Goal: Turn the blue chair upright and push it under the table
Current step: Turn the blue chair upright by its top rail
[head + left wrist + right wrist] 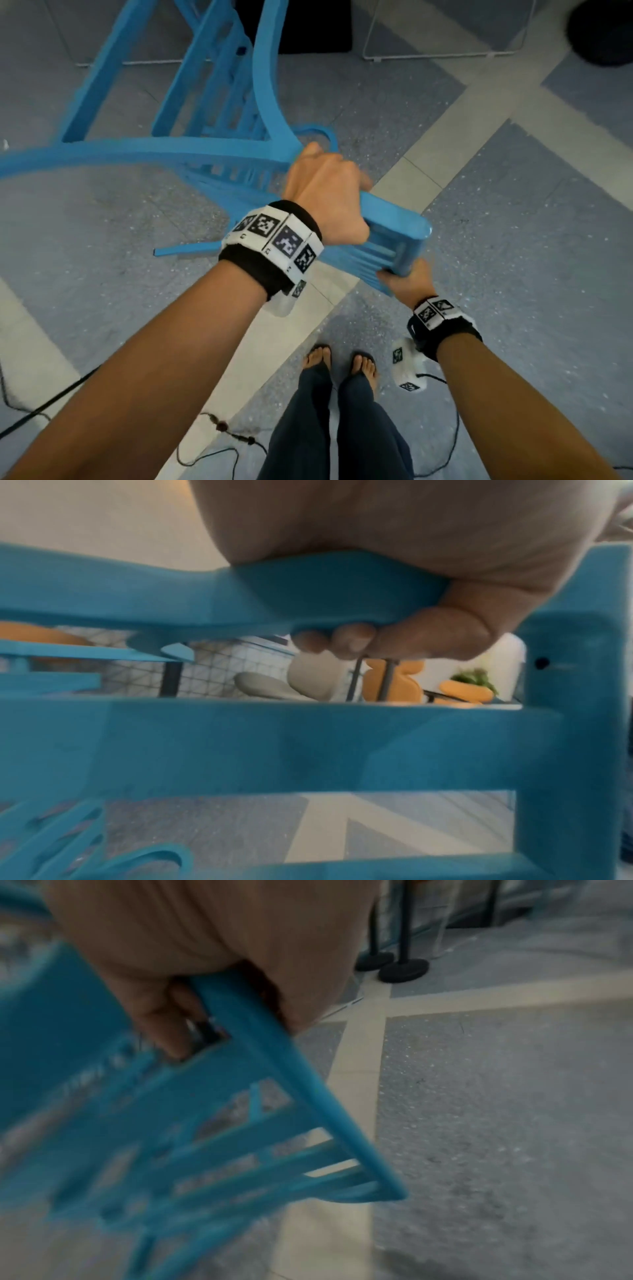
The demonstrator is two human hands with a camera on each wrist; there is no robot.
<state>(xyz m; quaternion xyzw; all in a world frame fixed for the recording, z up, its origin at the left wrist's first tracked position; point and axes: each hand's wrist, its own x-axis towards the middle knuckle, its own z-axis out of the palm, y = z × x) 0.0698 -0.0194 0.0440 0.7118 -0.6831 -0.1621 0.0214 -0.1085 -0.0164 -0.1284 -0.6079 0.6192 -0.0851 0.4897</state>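
A blue plastic chair (219, 150) hangs tilted above the floor in the head view, its legs pointing away and to the left. My left hand (329, 192) grips a curved bar of the chair (308, 593) from above, fingers (346, 641) curled under it. My right hand (404, 281) holds the chair's slatted edge (260, 1047) from below, fingers wrapped round a thin rim. The chair is blurred in the right wrist view. The table top is not in view.
White wire table legs (445, 54) stand on the grey and cream tiled floor (513, 212) ahead. A dark round object (603, 31) sits at the top right. My bare feet (342, 366) and cables (212, 442) are below. Black stand bases (404, 968) are on the floor beyond.
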